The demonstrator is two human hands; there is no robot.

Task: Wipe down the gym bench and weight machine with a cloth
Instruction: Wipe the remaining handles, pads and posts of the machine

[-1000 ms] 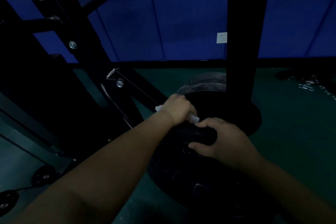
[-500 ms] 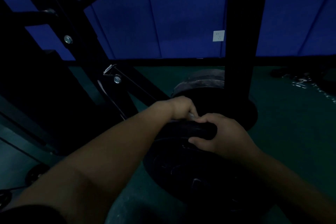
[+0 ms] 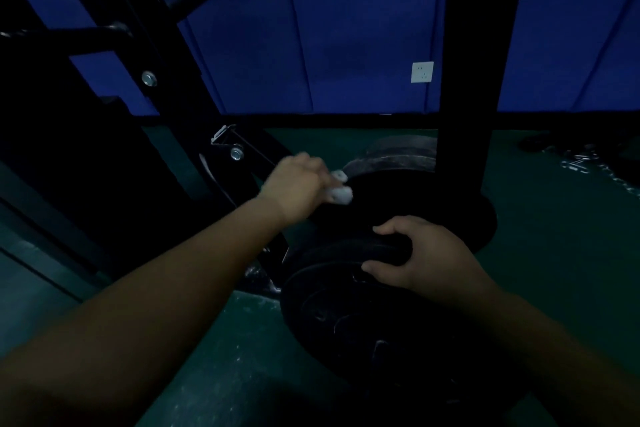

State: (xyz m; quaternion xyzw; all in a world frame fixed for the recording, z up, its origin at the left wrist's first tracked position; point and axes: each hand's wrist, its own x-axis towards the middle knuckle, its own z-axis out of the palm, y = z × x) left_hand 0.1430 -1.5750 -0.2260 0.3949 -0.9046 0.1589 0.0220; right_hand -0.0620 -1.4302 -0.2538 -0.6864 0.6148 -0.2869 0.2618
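Observation:
My left hand [image 3: 298, 185] grips a small white cloth [image 3: 339, 189], which sticks out past its fingers, just above and left of a stack of black weight plates. My right hand [image 3: 426, 253] curls over the top rim of the nearest black weight plate [image 3: 363, 315], which stands tilted on the floor. The black frame of the weight machine [image 3: 138, 55] runs diagonally at the left, with bolts and a peg. The room is very dark and much of the machine is in shadow.
A thick black upright post [image 3: 474, 62] rises just behind the plates. More plates [image 3: 398, 158] lie behind the near one. The green floor [image 3: 554, 236] spreads right, with small metal pieces [image 3: 588, 166] at the far right. A blue wall with a white socket [image 3: 421, 72] is behind.
My left hand has lifted up and to the left, away from my right hand, and the white cloth shows more. My right hand stays on the plate's rim.

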